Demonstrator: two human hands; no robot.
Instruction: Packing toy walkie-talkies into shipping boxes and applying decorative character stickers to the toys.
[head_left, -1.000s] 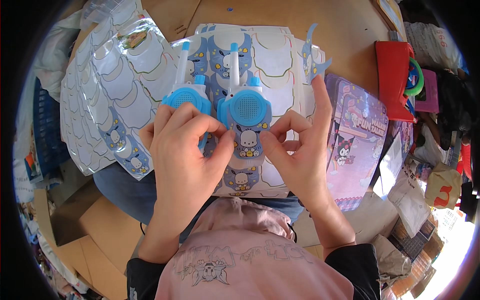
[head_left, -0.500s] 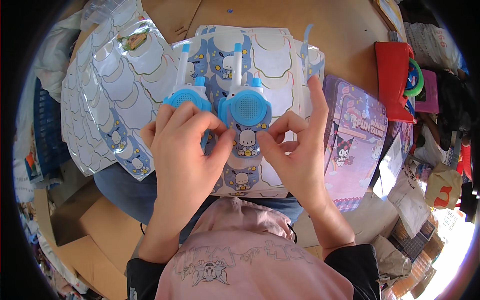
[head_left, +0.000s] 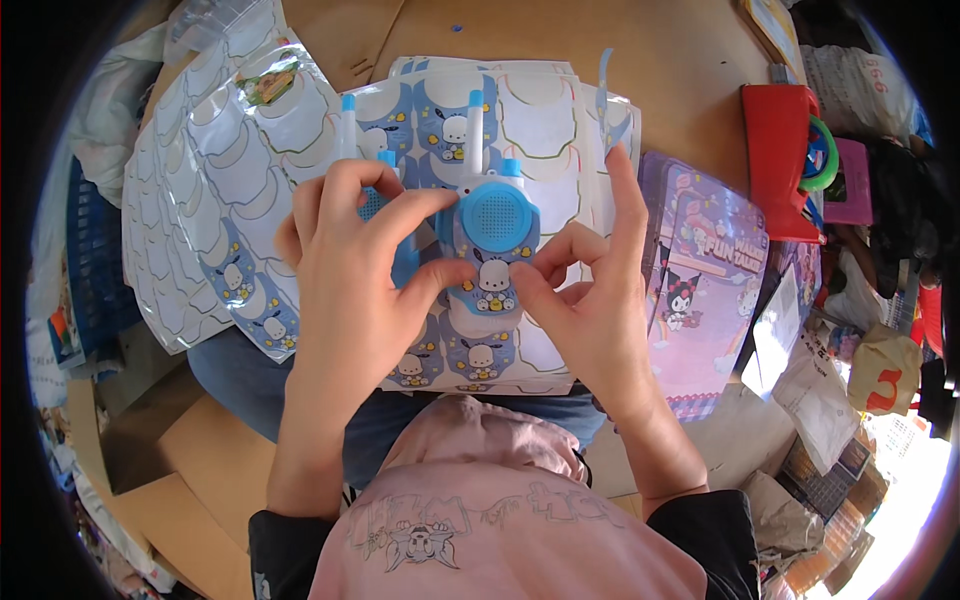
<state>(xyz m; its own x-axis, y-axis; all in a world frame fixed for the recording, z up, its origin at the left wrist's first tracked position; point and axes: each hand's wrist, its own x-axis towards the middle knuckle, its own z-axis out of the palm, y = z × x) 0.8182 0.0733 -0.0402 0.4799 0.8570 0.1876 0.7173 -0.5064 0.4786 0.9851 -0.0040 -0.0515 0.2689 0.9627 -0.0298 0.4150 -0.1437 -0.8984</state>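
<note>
A blue-and-white toy walkie-talkie [head_left: 497, 215] lies face up with its antenna pointing away from me. Its lower front carries a blue sticker [head_left: 492, 295] with a white cartoon puppy. My left hand [head_left: 350, 265] grips its left side, index finger by the upper edge and thumb on the sticker's left part. With thumb and bent fingers my right hand [head_left: 595, 310] pinches its right edge at the sticker; one finger points up. A second walkie-talkie [head_left: 404, 255] is mostly hidden behind my left hand. Under both lie sticker sheets [head_left: 540, 110], partly peeled.
More sticker sheets [head_left: 225, 150] fan out at the left. To the right is a stack of purple printed cards [head_left: 710, 290]. A red holder [head_left: 775, 165] with a green tape roll [head_left: 824, 155] stands beyond them. A thin bluish strip [head_left: 603, 80] rises above my raised finger.
My left hand has shifted left and its index finger has straightened onto the walkie-talkie's upper left edge. The second walkie-talkie has moved slightly left. My right hand keeps its pinch.
</note>
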